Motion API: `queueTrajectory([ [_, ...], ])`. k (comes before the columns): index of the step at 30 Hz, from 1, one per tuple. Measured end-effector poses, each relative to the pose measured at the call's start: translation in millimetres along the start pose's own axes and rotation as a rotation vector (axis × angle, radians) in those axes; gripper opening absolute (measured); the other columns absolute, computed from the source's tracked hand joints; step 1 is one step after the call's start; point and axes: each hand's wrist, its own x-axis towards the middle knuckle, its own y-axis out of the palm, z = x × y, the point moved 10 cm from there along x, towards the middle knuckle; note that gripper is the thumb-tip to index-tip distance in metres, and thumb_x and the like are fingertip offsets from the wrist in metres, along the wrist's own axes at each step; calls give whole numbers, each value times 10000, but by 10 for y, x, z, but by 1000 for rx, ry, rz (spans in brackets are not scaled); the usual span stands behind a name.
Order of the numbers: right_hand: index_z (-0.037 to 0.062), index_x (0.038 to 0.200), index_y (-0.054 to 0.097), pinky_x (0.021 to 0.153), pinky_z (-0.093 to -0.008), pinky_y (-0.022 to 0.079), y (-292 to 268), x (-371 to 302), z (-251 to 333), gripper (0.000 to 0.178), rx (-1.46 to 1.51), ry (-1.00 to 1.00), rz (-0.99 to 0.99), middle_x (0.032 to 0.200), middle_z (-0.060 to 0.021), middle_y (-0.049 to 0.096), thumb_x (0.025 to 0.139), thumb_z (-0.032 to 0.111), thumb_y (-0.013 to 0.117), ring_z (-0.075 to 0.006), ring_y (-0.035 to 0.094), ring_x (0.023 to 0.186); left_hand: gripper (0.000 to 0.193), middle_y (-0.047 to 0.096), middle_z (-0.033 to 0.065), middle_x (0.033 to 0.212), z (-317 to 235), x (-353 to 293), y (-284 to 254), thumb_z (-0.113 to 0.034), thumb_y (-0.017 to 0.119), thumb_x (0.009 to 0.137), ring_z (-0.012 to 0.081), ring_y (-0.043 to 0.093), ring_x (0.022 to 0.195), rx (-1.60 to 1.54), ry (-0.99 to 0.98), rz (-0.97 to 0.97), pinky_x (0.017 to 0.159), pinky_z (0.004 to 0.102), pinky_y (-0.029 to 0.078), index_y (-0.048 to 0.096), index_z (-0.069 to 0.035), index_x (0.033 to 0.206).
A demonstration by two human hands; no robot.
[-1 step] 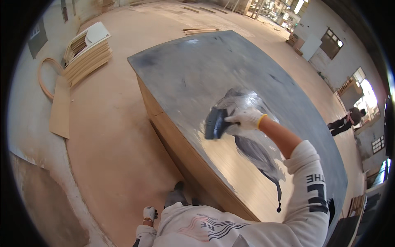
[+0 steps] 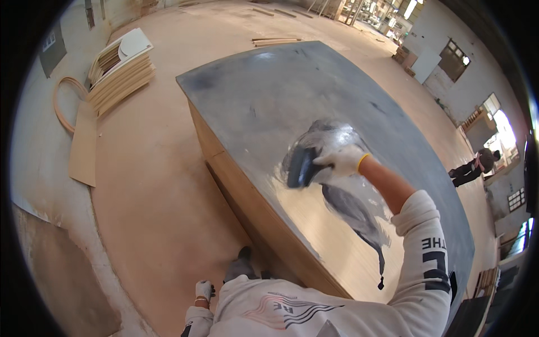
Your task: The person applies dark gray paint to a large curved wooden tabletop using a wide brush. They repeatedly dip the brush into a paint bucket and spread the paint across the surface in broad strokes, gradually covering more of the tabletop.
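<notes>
My right hand point(image 2: 343, 162), in a white knit glove with a yellow cuff, is closed on a wide dark scraper point(image 2: 302, 167). The scraper rests on the top board of a large stack of wooden panels point(image 2: 247, 106). Grey-black paste point(image 2: 351, 210) lies wet and smeared around it, trailing in a thin streak toward me. Most of the top is coated grey; bare wood point(image 2: 314, 224) shows on the near left part. Low at my left side hangs my gloved left hand point(image 2: 205, 290), fingers curled, with nothing visible in it.
Stacked boards point(image 2: 120, 84) lean by the left wall, beside a wooden hoop point(image 2: 59, 104) and a loose panel point(image 2: 83, 146). Thin strips point(image 2: 276, 41) lie on the floor beyond the stack. Another person point(image 2: 477, 167) is at the far right. Dark boards point(image 2: 471, 314) stand at lower right.
My right hand and the scraper have shifted slightly to the right across the wet paste. The left hand stays at my side.
</notes>
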Motion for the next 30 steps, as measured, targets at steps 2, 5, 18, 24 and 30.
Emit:
queueTrajectory([
  [2,407,1507,606,940,-410,568,-57,-99,-433,501,60,203,98,1228,-111,779,1007,427,629,-322,752,1078,154,664,129,758,127,-7,-62,-148,630,994,265,651,554,22,-10,-4,459,424,539,678,-18,1062],
  [5,453,1484,615,937,-409,568,-159,-30,-147,483,81,195,19,1216,-81,786,1011,555,618,-306,755,1070,183,662,122,759,213,-111,-58,-192,640,1003,263,637,548,170,14,0,472,425,526,681,-18,1042],
  [18,344,1507,623,1025,-393,547,-197,-38,608,533,187,118,23,1347,-46,747,987,455,653,-288,696,1232,164,671,119,772,7,-45,23,-130,611,981,251,667,581,244,37,15,504,406,565,689,4,1033],
  [24,348,1490,638,1032,-390,541,135,-190,-93,496,179,148,83,1332,-80,751,1003,442,636,-300,707,1211,165,683,104,801,-67,27,75,-141,637,976,234,666,596,114,50,19,488,411,574,662,-27,1093],
  [30,409,1458,654,958,-402,572,-116,-212,764,442,105,30,39,1221,-54,785,1019,421,598,-297,742,1099,168,686,108,799,427,-68,-109,-140,626,979,247,672,601,199,-5,15,498,413,580,676,-19,1084],
])
